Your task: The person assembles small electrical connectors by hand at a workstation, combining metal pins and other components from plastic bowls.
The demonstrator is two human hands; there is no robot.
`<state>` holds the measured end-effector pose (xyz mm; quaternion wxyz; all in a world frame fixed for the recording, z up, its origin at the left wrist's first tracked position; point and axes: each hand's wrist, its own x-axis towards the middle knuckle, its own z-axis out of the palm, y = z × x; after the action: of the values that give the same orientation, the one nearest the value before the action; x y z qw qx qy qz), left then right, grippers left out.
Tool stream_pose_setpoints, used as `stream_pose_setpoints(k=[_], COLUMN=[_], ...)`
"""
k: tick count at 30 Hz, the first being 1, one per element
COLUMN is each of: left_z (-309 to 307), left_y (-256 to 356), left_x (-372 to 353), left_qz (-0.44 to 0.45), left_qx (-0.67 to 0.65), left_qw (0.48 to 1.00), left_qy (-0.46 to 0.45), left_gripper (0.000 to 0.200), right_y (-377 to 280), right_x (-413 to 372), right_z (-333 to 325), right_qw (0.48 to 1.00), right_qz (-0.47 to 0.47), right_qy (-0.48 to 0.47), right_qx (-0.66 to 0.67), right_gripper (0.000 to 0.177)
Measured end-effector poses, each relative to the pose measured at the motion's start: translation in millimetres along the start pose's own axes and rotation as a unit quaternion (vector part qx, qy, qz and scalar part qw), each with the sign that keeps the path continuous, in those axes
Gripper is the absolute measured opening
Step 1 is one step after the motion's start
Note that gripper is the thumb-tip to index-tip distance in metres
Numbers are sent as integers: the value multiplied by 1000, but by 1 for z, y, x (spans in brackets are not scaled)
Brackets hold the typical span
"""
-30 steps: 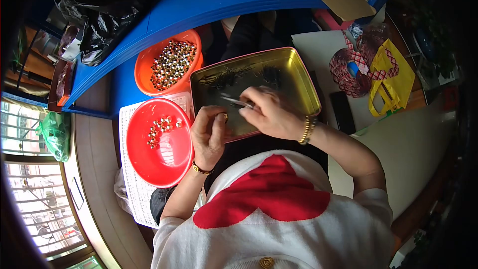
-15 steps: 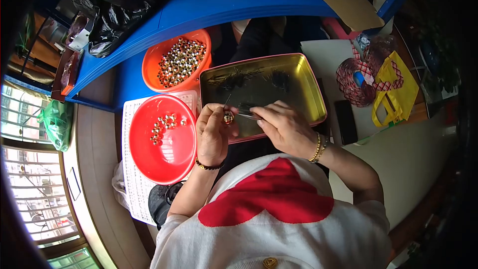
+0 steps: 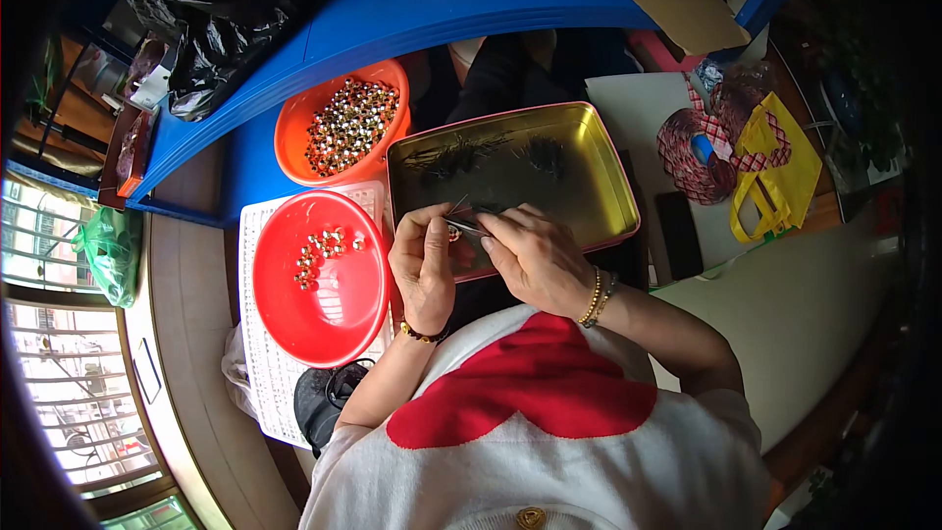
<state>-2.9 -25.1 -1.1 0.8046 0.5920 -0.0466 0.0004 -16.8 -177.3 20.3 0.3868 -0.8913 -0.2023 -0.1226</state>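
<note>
Bead (image 3: 453, 234) pinched by left hand (image 3: 423, 270), above tin's (image 3: 589, 206) near side. Right hand (image 3: 538, 257) just beside, fingers clamped on slim tool (image 3: 469, 225) reaching toward bead. Dark strands (image 3: 453, 155) in tin beyond grip; red bowl (image 3: 280, 309) left of it; orange bowl (image 3: 294, 152) farther off, left; phone (image 3: 679, 236) right.

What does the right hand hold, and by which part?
The right hand holds a slim metallic tool by the end nearest the palm; its exact type is unclear.
</note>
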Motion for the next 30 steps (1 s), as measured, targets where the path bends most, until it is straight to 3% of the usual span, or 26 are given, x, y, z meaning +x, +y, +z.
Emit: stream_pose_setpoints(k=[6,12,16,20,24,27,28,30], left_z=[-2,-5,-13,-21,-28,-35,-37,-31], left_y=[2,-3,6,11,12,4,6,13], left_x=[-7,-10,0,10,17,19,19,16], left_qz=[3,-60,-135,-231,-318,-275,-274,-148], left_qx=[0,-15,-30,-185,-247,-187,-174,25], left_qw=[1000,997,987,947,893,927,933,979], left_qy=[-17,-38,-83,-128,-202,-174,-154,-137], left_gripper=[19,22,35,45,44,37,24,19], right_y=[2,23,24,23,19,23,23,20], right_x=[-5,-9,-4,0,3,2,1,0], right_z=[1,3,-1,-1,-10,-12,-13,-15], right_qw=[996,985,981,981,980,981,980,979], right_qz=[-65,-98,-100,-118,-117,-108,-100,-82], right_qy=[19,-49,-65,-41,-54,-81,-98,-131], right_qx=[-64,-136,-152,-147,-149,-142,-140,-136], right_gripper=[24,25,24,23,19,23,20,16])
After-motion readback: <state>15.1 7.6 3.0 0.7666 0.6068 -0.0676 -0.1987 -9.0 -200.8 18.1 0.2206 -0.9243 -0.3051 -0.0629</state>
